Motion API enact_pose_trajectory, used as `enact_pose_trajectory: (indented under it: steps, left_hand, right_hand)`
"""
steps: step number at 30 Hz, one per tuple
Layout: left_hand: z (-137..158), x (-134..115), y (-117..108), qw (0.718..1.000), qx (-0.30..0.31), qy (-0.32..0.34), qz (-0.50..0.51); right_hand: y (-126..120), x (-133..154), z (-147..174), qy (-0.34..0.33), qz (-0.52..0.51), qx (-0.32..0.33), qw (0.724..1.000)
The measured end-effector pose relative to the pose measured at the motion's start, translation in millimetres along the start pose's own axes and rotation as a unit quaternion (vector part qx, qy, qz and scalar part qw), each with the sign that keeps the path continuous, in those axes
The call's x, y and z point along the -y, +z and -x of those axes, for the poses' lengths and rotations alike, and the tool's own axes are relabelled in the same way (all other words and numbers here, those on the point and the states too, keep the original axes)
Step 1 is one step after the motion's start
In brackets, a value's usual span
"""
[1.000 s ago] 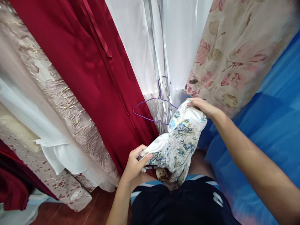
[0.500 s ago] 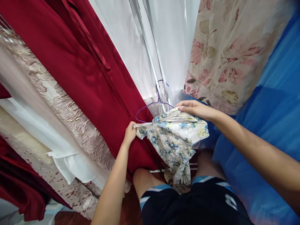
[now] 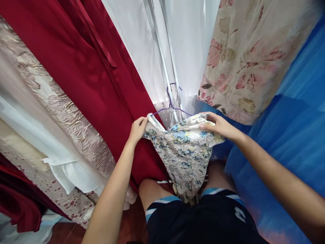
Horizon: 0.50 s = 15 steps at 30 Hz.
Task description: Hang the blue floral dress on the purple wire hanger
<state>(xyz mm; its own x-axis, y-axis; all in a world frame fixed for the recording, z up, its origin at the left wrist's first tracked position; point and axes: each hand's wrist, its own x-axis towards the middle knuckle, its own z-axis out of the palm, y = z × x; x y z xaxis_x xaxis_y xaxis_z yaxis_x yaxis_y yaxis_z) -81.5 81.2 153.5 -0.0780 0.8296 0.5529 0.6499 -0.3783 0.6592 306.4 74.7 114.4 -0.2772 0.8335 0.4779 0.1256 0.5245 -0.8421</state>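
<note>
A floral blouse (image 3: 186, 149), cream with blue and yellow print, hangs on a thin purple hanger (image 3: 169, 105) in front of me. The hanger's hook is by a white metal bar (image 3: 165, 73); whether it is hooked on it I cannot tell. Pinched between the fingers of my left hand (image 3: 138, 130) is the blouse's left shoulder edge, over that end of the hanger. My right hand (image 3: 218, 126) has its thumb and fingers closed around the other shoulder of the blouse. The right end of the hanger is hidden under the cloth.
Long red fabric (image 3: 101, 91) hangs close on the left, with patterned pink cloth (image 3: 76, 125) beyond it. White fabric (image 3: 193, 40) hangs behind the bar. A pink-flowered cloth (image 3: 236, 67) and blue tulle (image 3: 286, 135) hang on the right. My knees are below the blouse.
The blouse's left shoulder now lies over the hanger's left end, which was bare before. The blouse hangs more spread out. My left hand has moved up slightly, and my right hand a little outward.
</note>
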Motion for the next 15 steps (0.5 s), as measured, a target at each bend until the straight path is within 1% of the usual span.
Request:
enact_pose_trajectory:
  steps: [1, 3, 5, 7, 9, 11, 12, 13, 14, 15]
  left_hand:
    - [6.9, -1.2, -1.4, 0.999, -0.006, 0.028, -0.018]
    - [16.8, -3.6, -3.2, 0.995, -0.019, 0.086, -0.055]
    - [21.8, -6.0, -4.4, 0.988, -0.034, 0.122, -0.084]
    - [24.4, -7.0, -5.8, 0.982, -0.062, 0.142, -0.109]
    - [27.5, -4.8, -6.5, 0.975, -0.101, 0.146, -0.130]
    - [33.6, 0.9, -4.7, 0.973, -0.120, 0.125, -0.151]
    - [37.9, 4.7, -2.2, 0.977, -0.114, 0.099, -0.149]
    - [42.9, 8.7, 1.4, 0.984, -0.101, 0.063, -0.134]
    - [48.2, 12.6, 5.9, 0.990, -0.085, 0.024, -0.111]
    - [53.6, 16.1, 10.9, 0.994, -0.069, -0.013, -0.082]
  right_hand:
    - [0.2, -8.5, 10.1, -0.014, 0.024, -0.056, 0.998]
    - [1.3, -21.5, 26.4, -0.018, 0.056, -0.158, 0.986]
    - [2.6, -24.5, 31.8, -0.017, 0.049, -0.221, 0.974]
    - [3.9, -14.6, 23.8, -0.048, 0.026, -0.265, 0.963]
    - [6.8, 7.0, 7.4, -0.093, 0.010, -0.299, 0.950]
    - [14.3, 36.1, -6.4, -0.120, 0.001, -0.301, 0.946]
    - [20.5, 51.9, -8.5, -0.121, -0.009, -0.280, 0.952]
    - [28.6, 67.5, -6.2, -0.120, -0.020, -0.241, 0.963]
    - [38.3, 82.3, 0.8, -0.118, -0.025, -0.186, 0.975]
    - [49.3, 95.3, 12.3, -0.115, -0.027, -0.101, 0.988]
